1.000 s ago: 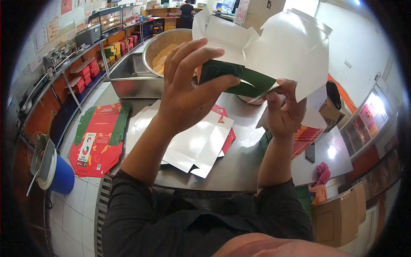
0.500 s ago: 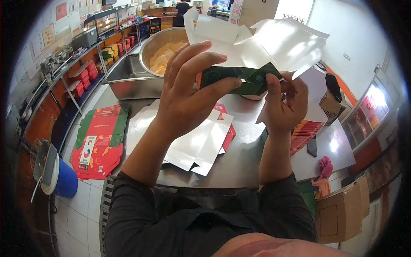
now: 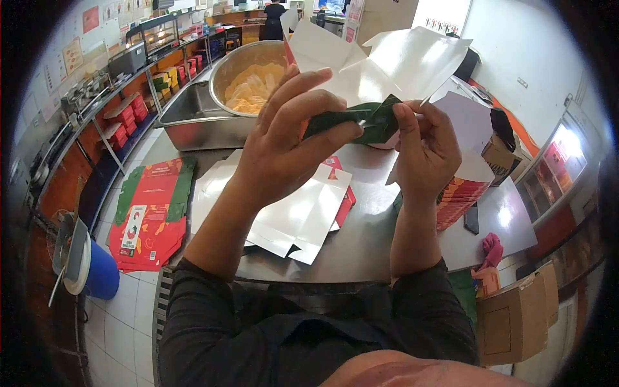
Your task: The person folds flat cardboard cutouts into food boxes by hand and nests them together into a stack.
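Note:
A part-folded cardboard food box (image 3: 380, 76) is held up above the steel table, its white inside facing away and up, its green printed edge toward me. My left hand (image 3: 287, 126) pinches the green edge between thumb and fingers at the box's left. At the right end of that edge, my right hand (image 3: 425, 138) grips a corner flap between thumb and bent fingers. Green flaps overlap between the two hands. Below lie flat white-side-up box blanks (image 3: 293, 209), and a stack of red and green printed blanks (image 3: 151, 216) sits to the left.
A large steel bowl of orange-yellow flour-like mix (image 3: 248, 87) stands by a steel basin (image 3: 187, 116). Nested red boxes (image 3: 459, 200), a phone (image 3: 472, 219) and a pink cloth (image 3: 491, 250) are on the right. A blue bucket (image 3: 102, 271) stands at left; a person (image 3: 274, 19) is far back.
The box has tilted and shifted slightly left in my hands, and its green flaps are bent closer together. My right hand has moved a little left along with the corner.

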Tool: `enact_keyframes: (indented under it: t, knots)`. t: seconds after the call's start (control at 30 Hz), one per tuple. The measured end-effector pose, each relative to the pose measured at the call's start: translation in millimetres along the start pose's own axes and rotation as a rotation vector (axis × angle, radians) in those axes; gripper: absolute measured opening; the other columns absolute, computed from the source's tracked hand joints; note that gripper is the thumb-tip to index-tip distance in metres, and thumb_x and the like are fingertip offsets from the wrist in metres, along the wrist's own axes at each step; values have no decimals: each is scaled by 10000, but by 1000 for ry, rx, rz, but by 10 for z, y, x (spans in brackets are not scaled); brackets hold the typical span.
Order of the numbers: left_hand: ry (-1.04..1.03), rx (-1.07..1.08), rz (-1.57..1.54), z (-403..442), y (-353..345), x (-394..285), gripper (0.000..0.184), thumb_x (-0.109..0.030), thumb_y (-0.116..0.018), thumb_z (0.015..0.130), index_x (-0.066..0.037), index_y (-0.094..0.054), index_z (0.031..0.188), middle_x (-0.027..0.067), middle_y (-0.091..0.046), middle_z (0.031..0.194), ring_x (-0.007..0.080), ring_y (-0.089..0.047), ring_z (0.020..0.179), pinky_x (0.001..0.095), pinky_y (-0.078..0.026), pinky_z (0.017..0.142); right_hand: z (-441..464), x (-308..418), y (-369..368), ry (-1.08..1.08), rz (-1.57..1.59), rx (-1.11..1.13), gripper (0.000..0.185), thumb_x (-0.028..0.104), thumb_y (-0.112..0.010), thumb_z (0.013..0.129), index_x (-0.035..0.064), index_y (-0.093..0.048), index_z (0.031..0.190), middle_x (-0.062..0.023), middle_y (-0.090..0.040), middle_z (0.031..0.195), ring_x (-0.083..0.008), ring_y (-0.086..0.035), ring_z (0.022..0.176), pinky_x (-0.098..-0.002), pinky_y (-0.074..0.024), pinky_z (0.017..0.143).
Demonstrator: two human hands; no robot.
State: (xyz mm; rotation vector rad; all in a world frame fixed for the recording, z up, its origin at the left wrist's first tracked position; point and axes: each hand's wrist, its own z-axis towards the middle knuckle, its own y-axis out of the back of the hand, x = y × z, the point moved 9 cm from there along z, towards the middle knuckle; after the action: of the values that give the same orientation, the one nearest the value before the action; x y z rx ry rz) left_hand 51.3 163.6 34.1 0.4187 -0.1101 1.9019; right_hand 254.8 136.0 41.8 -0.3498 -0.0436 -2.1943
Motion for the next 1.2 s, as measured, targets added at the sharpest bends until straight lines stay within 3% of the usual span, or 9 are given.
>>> enact_keyframes:
  t: [0.33, 0.53, 0.63, 0.8, 0.87, 0.97, 1.07, 1.17, 1.2]
  knots:
    - [85, 23, -23, 39, -1, 14, 278, -63, -800, 776, -177, -757, 1026, 58, -555, 1226, 349, -529, 1336, 575, -430, 1156, 26, 20, 19, -87, 42, 31, 139, 114, -778, 944, -6, -753, 1011, -25, -712, 765, -47, -597, 637, -186, -434, 572]
    - [87, 55, -54, 41, -65, 22, 259, -59, -781, 780, -162, -747, 1015, 63, -552, 1216, 360, -537, 1321, 564, -438, 1150, 30, 42, -143, -7, 72, 265, 117, 75, -775, 928, 5, -774, 1022, -52, -720, 828, -73, -602, 654, -213, -452, 582]
    - [58, 63, -28, 19, -98, 3, 247, -81, -780, 784, -161, -747, 1015, 62, -554, 1215, 361, -538, 1319, 558, -443, 1144, 26, 44, -158, 47, -26, 218, 177, 106, -811, 896, 17, -771, 1044, -49, -707, 813, -70, -596, 642, -222, -455, 579]
    - [60, 54, 43, 32, -59, 20, 222, -112, -773, 806, -174, -757, 1019, 51, -567, 1281, 356, -539, 1329, 556, -457, 1127, 28, 232, -221, 79, -264, 414, 438, 238, -886, 829, 67, -711, 1192, -17, -656, 759, -57, -558, 623, -231, -440, 549]
    - [117, 55, -13, 41, -79, 33, 268, -139, -801, 800, -196, -756, 1058, 97, -522, 1370, 373, -484, 1380, 561, -429, 1143, 32, 265, -233, 119, -269, 420, 463, 274, -886, 830, 80, -685, 1199, -5, -633, 741, -51, -543, 620, -226, -433, 548]
    - [162, -31, -33, -5, 16, 108, 568, -191, -844, 792, -211, -620, 1314, 175, -366, 1521, 372, -337, 1481, 545, -323, 1202, 39, 90, -98, 68, -137, 317, 390, 305, -839, 883, 83, -653, 1144, 7, -611, 741, -47, -535, 635, -217, -434, 574]
    - [391, -437, -335, -398, 92, 550, 998, -235, -869, 785, -182, -242, 1560, 226, -164, 1615, 344, -169, 1549, 513, -178, 1252, 71, -145, 44, -69, 82, 210, 330, 337, -745, 970, 62, -610, 1094, 8, -610, 783, -51, -539, 673, -217, -440, 613]
    - [749, -612, -761, -573, 98, 885, 1203, -284, -815, 880, -117, 143, 1587, 216, -49, 1652, 303, -81, 1568, 513, -81, 1265, 116, -95, 77, -33, 157, 199, 347, 376, -642, 1035, 41, -575, 1097, 3, -605, 824, -61, -535, 702, -223, -440, 640]
    - [883, -648, -924, -602, 33, 951, 1172, -302, -805, 894, -124, 120, 1592, 221, -62, 1652, 305, -102, 1566, 522, -97, 1263, 106, -77, 68, -30, 161, 210, 365, 396, -609, 1049, 36, -566, 1099, 3, -599, 830, -63, -532, 706, -224, -435, 639]
